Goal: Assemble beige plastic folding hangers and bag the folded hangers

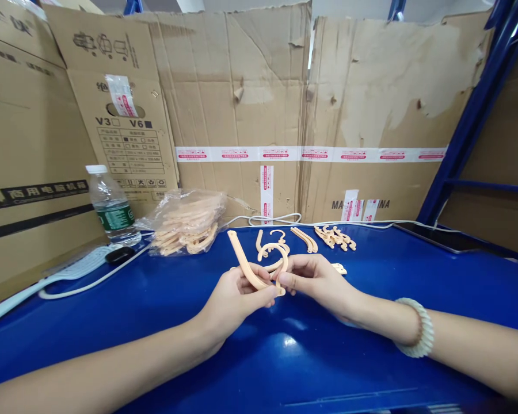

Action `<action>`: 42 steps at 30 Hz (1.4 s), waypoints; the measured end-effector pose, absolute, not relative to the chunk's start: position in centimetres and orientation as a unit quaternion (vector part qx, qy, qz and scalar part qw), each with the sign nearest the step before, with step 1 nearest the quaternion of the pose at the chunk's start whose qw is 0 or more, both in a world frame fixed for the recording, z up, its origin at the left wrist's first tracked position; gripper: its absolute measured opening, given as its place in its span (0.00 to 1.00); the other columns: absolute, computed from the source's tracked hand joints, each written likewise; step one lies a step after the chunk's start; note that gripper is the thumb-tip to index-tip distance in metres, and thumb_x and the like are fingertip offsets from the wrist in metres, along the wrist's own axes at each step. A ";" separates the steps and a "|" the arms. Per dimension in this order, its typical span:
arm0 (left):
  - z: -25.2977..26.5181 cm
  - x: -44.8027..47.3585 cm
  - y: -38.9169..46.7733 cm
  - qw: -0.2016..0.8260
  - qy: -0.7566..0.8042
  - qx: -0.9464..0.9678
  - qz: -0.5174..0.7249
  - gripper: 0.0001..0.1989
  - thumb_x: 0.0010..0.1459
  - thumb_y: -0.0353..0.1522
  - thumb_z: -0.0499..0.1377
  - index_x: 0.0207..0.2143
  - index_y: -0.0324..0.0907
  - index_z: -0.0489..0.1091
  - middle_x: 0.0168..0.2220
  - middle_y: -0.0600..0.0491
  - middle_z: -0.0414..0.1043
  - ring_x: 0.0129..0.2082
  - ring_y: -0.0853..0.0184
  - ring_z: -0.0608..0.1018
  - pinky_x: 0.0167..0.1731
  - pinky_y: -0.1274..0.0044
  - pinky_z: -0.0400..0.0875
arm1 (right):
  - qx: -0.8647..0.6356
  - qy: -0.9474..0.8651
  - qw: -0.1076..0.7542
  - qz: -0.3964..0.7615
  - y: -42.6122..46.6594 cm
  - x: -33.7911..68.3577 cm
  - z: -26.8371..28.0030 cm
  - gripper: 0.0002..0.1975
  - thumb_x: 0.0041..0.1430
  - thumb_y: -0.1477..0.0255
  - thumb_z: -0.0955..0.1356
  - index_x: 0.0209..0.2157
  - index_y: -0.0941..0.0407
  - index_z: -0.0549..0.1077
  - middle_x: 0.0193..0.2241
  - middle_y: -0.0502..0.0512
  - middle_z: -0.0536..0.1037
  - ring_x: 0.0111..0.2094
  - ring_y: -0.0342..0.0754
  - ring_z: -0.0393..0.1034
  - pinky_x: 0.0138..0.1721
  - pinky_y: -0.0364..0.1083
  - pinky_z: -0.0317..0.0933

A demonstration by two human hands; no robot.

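The left hand [235, 296] is closed on a pale bar [242, 257], thumb on the near side and fingers curled behind, so that the straight part slants up and away and the bent end points toward the other hand. The right hand [323, 284] pinches a hook [284, 259] between thumb and fingers, its curl upward and its lower end down at the bar's bent end. Both pieces are held above the table [155, 356], in front of the person, probably so that the two ends can be seen and lined up; whether they are joined I cannot tell, since the fingertips cover the meeting place.

Behind the hands, more pieces lie in groups, seemingly sorted by shape for easy picking: a row of bars [304, 240], a heap of hooks [334, 237] and a loose hook [278, 234] near another bar [259, 244]. The hands partly hide some pieces, among them a small one [339, 268] just beyond the right hand.

To the left, a clear bag [190, 224] full of pale pieces stands near a bottle [112, 213] and a small black object [120, 255]. A white cable [276, 221] runs behind the groups, and tall cardboard [237, 98] closes off the back, limiting reach that way; toward the person, nothing blocks the hands
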State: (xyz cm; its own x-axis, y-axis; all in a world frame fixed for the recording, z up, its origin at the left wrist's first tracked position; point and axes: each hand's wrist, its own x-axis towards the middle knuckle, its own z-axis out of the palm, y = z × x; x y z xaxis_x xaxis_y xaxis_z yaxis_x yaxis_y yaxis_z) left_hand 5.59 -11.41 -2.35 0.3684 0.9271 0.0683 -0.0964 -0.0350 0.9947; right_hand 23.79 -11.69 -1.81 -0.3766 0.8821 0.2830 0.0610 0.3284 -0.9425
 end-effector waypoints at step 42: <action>-3.2 5.1 -10.8 0.626 0.341 0.560 0.422 0.22 0.45 0.31 0.71 0.39 0.38 0.65 0.30 0.53 0.78 0.28 0.70 0.78 0.32 0.78 0.72 | -0.392 -0.880 0.263 -0.059 -3.5 32.6 -1.1 0.11 0.64 0.74 0.60 0.38 0.58 0.74 0.36 0.59 0.69 0.36 0.48 0.67 0.39 0.48 0.63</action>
State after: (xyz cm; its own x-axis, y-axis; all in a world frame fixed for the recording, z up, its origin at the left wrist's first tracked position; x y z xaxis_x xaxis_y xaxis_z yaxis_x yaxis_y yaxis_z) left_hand 5.12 -10.76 -3.22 0.4114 0.9103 0.0457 -0.1468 0.0167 0.9890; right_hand 32.56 -3.50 -1.14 -0.5551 0.6582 0.5085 0.7201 0.6863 -0.1022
